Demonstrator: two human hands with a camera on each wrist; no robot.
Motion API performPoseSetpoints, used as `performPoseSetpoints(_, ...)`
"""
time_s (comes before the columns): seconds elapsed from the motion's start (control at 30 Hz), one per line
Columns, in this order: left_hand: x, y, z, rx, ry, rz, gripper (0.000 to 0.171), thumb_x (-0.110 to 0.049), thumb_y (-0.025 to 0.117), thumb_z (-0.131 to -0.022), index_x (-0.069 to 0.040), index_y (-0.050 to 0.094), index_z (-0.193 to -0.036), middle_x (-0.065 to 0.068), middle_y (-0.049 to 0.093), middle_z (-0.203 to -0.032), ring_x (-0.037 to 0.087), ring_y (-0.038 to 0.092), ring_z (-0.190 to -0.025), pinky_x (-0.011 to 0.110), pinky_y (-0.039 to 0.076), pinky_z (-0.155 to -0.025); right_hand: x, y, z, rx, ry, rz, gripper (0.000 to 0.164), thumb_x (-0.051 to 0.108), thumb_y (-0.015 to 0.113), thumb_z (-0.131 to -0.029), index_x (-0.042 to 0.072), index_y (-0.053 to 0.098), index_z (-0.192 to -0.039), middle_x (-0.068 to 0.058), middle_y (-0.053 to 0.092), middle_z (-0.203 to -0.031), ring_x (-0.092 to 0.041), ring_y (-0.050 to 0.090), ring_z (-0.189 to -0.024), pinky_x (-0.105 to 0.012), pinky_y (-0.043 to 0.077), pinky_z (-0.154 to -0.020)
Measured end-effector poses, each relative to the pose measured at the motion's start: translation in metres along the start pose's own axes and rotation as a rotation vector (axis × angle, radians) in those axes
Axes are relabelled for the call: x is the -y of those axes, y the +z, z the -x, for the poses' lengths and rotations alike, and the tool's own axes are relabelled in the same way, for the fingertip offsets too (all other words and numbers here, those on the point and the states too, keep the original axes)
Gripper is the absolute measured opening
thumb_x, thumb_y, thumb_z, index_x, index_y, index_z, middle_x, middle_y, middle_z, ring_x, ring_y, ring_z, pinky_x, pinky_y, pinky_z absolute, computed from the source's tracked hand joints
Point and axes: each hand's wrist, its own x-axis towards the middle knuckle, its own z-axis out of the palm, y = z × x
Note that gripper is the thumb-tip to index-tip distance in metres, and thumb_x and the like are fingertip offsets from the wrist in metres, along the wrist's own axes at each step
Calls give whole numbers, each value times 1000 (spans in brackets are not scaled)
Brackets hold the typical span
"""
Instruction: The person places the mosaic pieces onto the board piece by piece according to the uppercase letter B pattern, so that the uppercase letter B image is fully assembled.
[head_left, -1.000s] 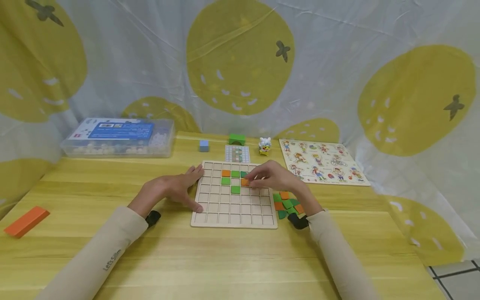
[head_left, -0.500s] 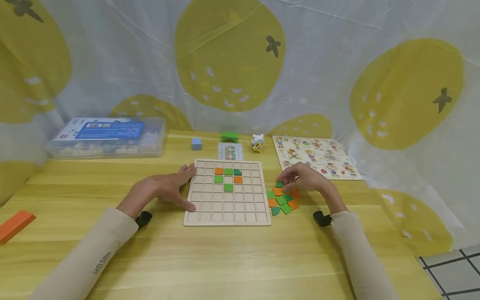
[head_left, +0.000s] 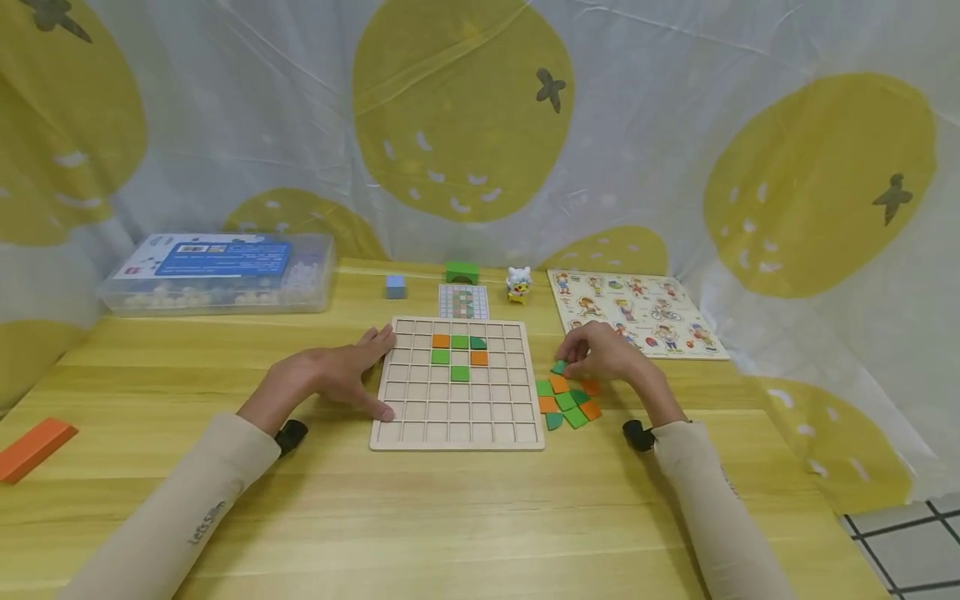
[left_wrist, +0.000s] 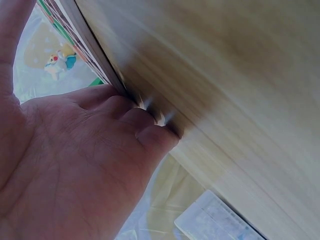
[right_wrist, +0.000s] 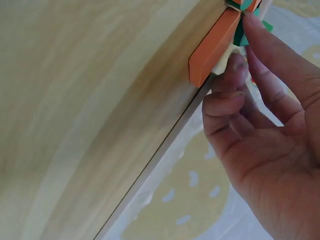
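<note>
A wooden grid board (head_left: 427,433) lies in front of me with orange, light green and dark green tiles (head_left: 460,374) in its upper squares. My left hand (head_left: 341,375) rests along its left edge, thumb and fingers spread apart; in the left wrist view its fingertips touch the edge. Right of the board, my right hand (head_left: 607,354) is over a loose pile of orange and green tiles (head_left: 564,402). Its thumb and fingertips pinch a dark green rounded tile (head_left: 558,367) at the pile's far side. In the right wrist view an orange tile (right_wrist: 215,50) lies close to the curled fingers.
Behind the board are a pattern card (head_left: 463,302), a green arch block (head_left: 462,272), a blue cube (head_left: 395,287) and a small figurine (head_left: 518,284). A picture puzzle board (head_left: 637,312) lies back right, a clear plastic case (head_left: 217,275) back left, an orange block (head_left: 36,450) far left.
My right hand has left the dark green and orange tiles on the board, moved right to the loose pile and taken hold of a dark green tile. The left hand stays at the board's edge.
</note>
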Motion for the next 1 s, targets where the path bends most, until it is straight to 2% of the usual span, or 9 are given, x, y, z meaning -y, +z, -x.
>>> performPoseSetpoints(0.1, 0, 0, 0, 1, -1, -3, 133, -48, 90, -88, 4, 0, -171, 24, -12, -179, 45, -11, -165, 65, 9, -130, 3, -3, 0, -22, -30, -27, 9, -1, 86, -90, 1, 78, -94, -5, 75, -86, -19, 70, -78, -30, 57, -73)
performPoseSetpoints(0.2, -1, 0, 0, 0, 1, -9, 133, -47, 91, -87, 5, 1, -171, 24, -12, -178, 45, -11, -165, 65, 10, -130, 12, -5, -3, -39, -96, -90, 6, -1, 84, -92, -1, 79, -94, -8, 78, -85, -28, 70, -70, -34, 59, -63)
performPoseSetpoints(0.3, -1, -1, 1, -6, 0, -18, 132, -46, 91, -87, 5, 2, -170, 25, -11, -178, 46, -9, -165, 65, 11, -130, 33, 0, -14, -1, -143, -163, 3, 0, 80, -96, 0, 81, -99, -9, 79, -88, -34, 67, -64, -42, 59, -58)
performPoseSetpoints(0.37, -1, -1, 2, -11, 0, -24, 132, -46, 91, -87, 6, 3, -170, 26, -10, -178, 47, -9, -164, 65, 11, -130, 50, 8, -25, 44, -165, -193, 6, 2, 78, -98, 1, 83, -102, -8, 80, -89, -33, 67, -63, -44, 59, -60)
performPoseSetpoints(0.53, -1, 0, 1, -4, 5, -21, 132, -46, 91, -87, 5, 2, -170, 25, -11, -178, 46, -9, -165, 65, 11, -130, 78, 31, -50, 110, -159, -240, 9, -1, 75, -99, -1, 83, -103, -11, 81, -89, -31, 73, -68, -39, 63, -69)
performPoseSetpoints(0.7, -1, 1, 0, -2, 3, -24, 132, -47, 91, -87, 4, 2, -171, 24, -11, -179, 45, -9, -165, 64, 11, -130, 86, 45, -58, 136, -108, -247, 11, -6, 74, -99, -5, 83, -104, -14, 81, -94, -30, 76, -69, -35, 64, -70)
performPoseSetpoints(0.9, -1, 0, 1, -7, -7, -32, 131, -47, 91, -87, 4, 3, -171, 23, -11, -179, 44, -9, -165, 64, 10, -130, 87, 46, -56, 100, -83, -207, 14, -5, 82, -92, -2, 84, -106, -13, 81, -106, -23, 81, -90, -34, 64, -82)
performPoseSetpoints(1.0, -1, 0, 2, -11, -6, -34, 132, -46, 91, -87, 4, 3, -171, 23, -10, -179, 44, -9, -165, 64, 10, -130, 88, 45, -57, 69, -74, -155, 22, -2, 88, -87, -1, 83, -109, -11, 80, -102, -21, 78, -88, -33, 62, -82)
